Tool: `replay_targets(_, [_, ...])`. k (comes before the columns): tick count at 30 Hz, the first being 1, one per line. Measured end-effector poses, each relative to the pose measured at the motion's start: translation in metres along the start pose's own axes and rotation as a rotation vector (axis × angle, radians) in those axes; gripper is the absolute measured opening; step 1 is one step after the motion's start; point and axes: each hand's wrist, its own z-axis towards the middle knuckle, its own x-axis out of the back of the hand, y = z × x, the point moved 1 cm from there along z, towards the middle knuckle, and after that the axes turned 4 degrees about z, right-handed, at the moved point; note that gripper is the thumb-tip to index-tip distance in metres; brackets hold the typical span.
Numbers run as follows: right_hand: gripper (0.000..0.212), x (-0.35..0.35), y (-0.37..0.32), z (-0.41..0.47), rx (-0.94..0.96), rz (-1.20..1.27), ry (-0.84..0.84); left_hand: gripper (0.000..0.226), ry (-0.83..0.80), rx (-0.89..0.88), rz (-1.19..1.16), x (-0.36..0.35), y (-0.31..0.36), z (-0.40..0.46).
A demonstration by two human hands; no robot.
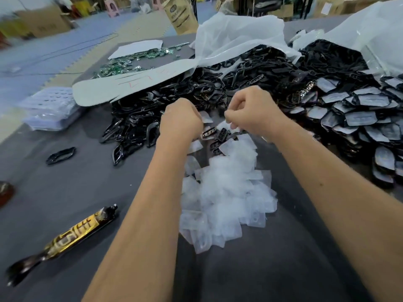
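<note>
My left hand (181,120) is curled around a small black plastic part (209,132) whose end shows just right of the fist. My right hand (253,112) pinches a thin clear film strip (222,124) between thumb and fingers, right beside the left hand. Below both hands lies a heap of small clear film pieces (226,192) on the grey table (87,192). A big pile of black plastic frames (174,99) spreads behind the hands. At the right, black shells with film-covered faces (357,114) lie stacked in overlapping rows.
A black and gold wrapped stick (65,238) lies at the front left. One loose black frame (61,155) sits left of the pile. White plastic bags (235,38) and a white sheet (130,81) cover the back. Green circuit boards (130,62) and stacked clear trays (50,107) are far left.
</note>
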Motion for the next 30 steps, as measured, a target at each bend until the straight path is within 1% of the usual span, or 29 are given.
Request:
replay_targets(2, [0.004, -0.019, -0.001, -0.007, 0.007, 0.253, -0.131, 0.023, -0.04, 0.047, 0.11, 0.011, -0.024, 0.0])
replay_targets(4, [0.01, -0.033, 0.004, -0.011, 0.02, 0.433, -0.192, 0.024, -0.066, 0.067, 0.205, 0.017, -0.041, -0.002])
replay_targets(10, [0.013, -0.039, 0.022, -0.018, -0.004, 0.674, -0.154, 0.017, -0.086, 0.046, 0.225, 0.012, -0.058, -0.005])
replay_targets(12, [0.014, -0.036, 0.026, -0.019, -0.004, 0.744, -0.134, 0.013, -0.052, 0.047, 0.209, 0.012, -0.058, -0.003])
replay_targets(13, [0.013, -0.034, 0.027, -0.019, 0.0, 0.771, -0.13, 0.011, -0.009, 0.054, 0.172, 0.013, -0.058, -0.001])
replay_targets(15, [0.014, -0.03, 0.028, -0.021, 0.012, 0.784, -0.124, 0.011, 0.12, 0.08, 0.011, 0.01, -0.054, 0.001])
replay_targets(17, [0.019, -0.028, 0.03, -0.024, 0.015, 0.791, -0.109, 0.018, 0.21, 0.102, -0.263, 0.0, -0.048, -0.002])
replay_targets(18, [0.022, -0.027, 0.032, -0.026, 0.011, 0.803, -0.099, 0.023, 0.208, 0.106, -0.44, -0.007, -0.044, -0.004])
replay_targets(20, [0.026, -0.026, 0.035, -0.029, 0.0, 0.841, -0.076, 0.027, 0.143, 0.109, -0.759, -0.023, -0.034, -0.007])
replay_targets(22, [0.031, -0.026, 0.038, -0.028, -0.006, 0.891, -0.043, 0.019, 0.105, 0.109, -0.954, -0.037, -0.024, -0.009])
replay_targets(23, [0.032, -0.026, 0.039, -0.028, -0.004, 0.91, -0.021, 0.015, 0.105, 0.111, -1.019, -0.042, -0.02, -0.009])
replay_targets(25, [0.032, -0.027, 0.043, -0.026, 0.0, 0.947, 0.013, 0.014, 0.105, 0.111, -1.09, -0.052, -0.016, -0.01])
replay_targets(27, [0.026, -0.027, 0.047, -0.025, 0.005, 0.951, 0.025, 0.014, 0.086, 0.083, -1.084, -0.057, -0.014, -0.011])
replay_targets(30, [0.017, -0.029, 0.05, -0.025, -0.008, 0.916, 0.064, 0.01, 0.076, 0.037, -1.008, -0.058, -0.014, -0.01])
